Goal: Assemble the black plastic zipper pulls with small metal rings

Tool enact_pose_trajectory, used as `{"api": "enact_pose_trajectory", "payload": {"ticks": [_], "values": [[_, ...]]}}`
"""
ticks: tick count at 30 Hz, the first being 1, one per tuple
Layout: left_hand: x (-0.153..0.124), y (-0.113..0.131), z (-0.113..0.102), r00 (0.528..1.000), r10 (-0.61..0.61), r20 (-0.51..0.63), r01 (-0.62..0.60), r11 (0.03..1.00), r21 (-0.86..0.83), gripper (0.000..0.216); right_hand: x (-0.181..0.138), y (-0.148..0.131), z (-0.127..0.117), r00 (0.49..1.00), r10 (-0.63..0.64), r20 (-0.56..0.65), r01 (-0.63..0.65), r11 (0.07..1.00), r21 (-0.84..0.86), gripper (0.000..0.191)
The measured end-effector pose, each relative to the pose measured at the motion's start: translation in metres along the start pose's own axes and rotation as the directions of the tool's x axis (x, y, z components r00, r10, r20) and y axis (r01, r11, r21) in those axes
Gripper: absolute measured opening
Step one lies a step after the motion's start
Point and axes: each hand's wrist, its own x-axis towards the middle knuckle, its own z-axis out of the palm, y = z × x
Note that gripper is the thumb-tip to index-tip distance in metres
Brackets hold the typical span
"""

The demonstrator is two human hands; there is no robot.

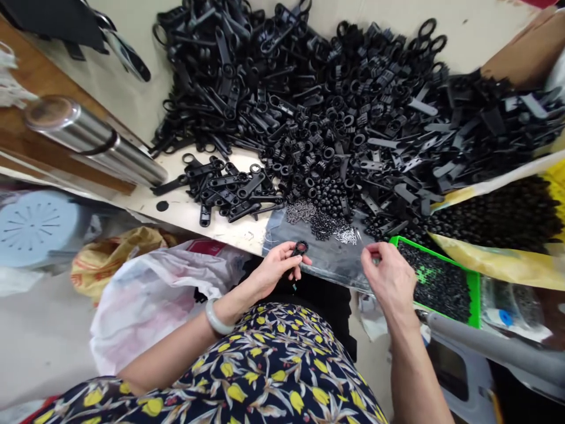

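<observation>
My left hand (279, 268) is closed round a small black plastic part with a ring end (301, 248), held just off the table's near edge. My right hand (388, 277) hovers beside the green tray (475, 284), fingers curled in a pinch; what they hold is too small to make out. Between the hands lies a clear plastic sheet (326, 259) carrying small metal pins (346, 236) and tiny black pieces (324, 225). A huge heap of black plastic parts (344, 106) covers the table beyond.
A steel flask (88, 141) lies at the left on a wooden ledge. A yellow bag of black pieces (503, 224) sits at the right, with a cardboard box (521, 53) behind it. White and yellow plastic bags (141, 294) hang below the table edge.
</observation>
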Motion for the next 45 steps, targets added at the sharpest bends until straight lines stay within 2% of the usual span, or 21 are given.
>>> {"api": "enact_pose_trajectory", "payload": {"ticks": [2, 4, 5, 7, 10, 14, 19, 27, 30, 33, 37, 40, 43, 45], "values": [[0.001, -0.001, 0.001, 1.000, -0.009, -0.004, 0.009, 1.000, -0.014, 0.043, -0.016, -0.009, 0.002, 0.990, -0.035, 0.134, -0.010, 0.948, 0.319, 0.019], [0.003, -0.001, 0.002, 1.000, -0.017, -0.011, 0.017, 1.000, -0.010, 0.044, -0.030, -0.021, 0.011, 0.953, -0.099, 0.285, -0.085, 0.818, 0.569, 0.026], [0.003, -0.002, 0.003, 1.000, -0.019, -0.016, 0.019, 1.000, -0.006, 0.044, -0.035, -0.026, 0.016, 0.934, -0.144, 0.328, -0.104, 0.766, 0.634, 0.030], [0.004, -0.002, 0.004, 0.999, -0.020, -0.028, 0.020, 1.000, 0.000, 0.044, -0.041, -0.036, 0.026, 0.906, -0.251, 0.341, -0.054, 0.729, 0.682, 0.036], [0.004, -0.003, 0.004, 0.999, -0.012, -0.047, 0.013, 1.000, 0.002, 0.044, -0.044, -0.046, 0.035, 0.887, -0.364, 0.283, 0.098, 0.750, 0.654, 0.037], [0.004, -0.004, 0.005, 0.998, -0.009, -0.067, 0.011, 1.000, 0.027, 0.043, -0.047, -0.051, 0.041, 0.892, -0.396, 0.220, 0.195, 0.774, 0.603, 0.033], [0.005, -0.006, 0.005, 0.997, -0.015, -0.077, 0.019, 0.998, 0.059, 0.042, -0.051, -0.052, 0.048, 0.903, -0.393, 0.177, 0.228, 0.784, 0.577, 0.034], [0.004, -0.011, 0.009, 0.992, -0.024, -0.124, 0.032, 0.997, 0.064, 0.036, -0.052, -0.052, 0.051, 0.898, -0.394, 0.199, 0.227, 0.799, 0.557, 0.035], [0.003, -0.010, 0.013, 0.989, -0.006, -0.151, 0.014, 0.999, 0.050, 0.035, -0.054, -0.051, 0.053, 0.885, -0.430, 0.179, 0.293, 0.813, 0.502, 0.038], [0.003, -0.010, 0.017, 0.983, 0.037, -0.177, -0.028, 0.998, 0.055, 0.034, -0.057, -0.051, 0.052, 0.854, -0.494, 0.162, 0.416, 0.837, 0.357, 0.041], [0.005, -0.014, 0.019, 0.975, 0.074, -0.211, -0.048, 0.991, 0.124, 0.029, -0.059, -0.059, 0.046, 0.811, -0.538, 0.229, 0.534, 0.841, 0.085, 0.043], [0.005, -0.017, 0.017, 0.970, 0.111, -0.216, -0.057, 0.968, 0.244, 0.024, -0.055, -0.073, 0.037, 0.808, -0.491, 0.326, 0.535, 0.843, -0.058, 0.043], [0.003, -0.019, 0.014, 0.968, 0.155, -0.197, -0.075, 0.930, 0.360, 0.023, -0.052, -0.090, 0.025, 0.810, -0.408, 0.421, 0.492, 0.864, -0.110, 0.043], [0.001, -0.020, 0.011, 0.964, 0.175, -0.199, -0.081, 0.910, 0.408, 0.024, -0.054, -0.096, 0.016, 0.808, -0.382, 0.448, 0.460, 0.885, -0.075, 0.042]]}}
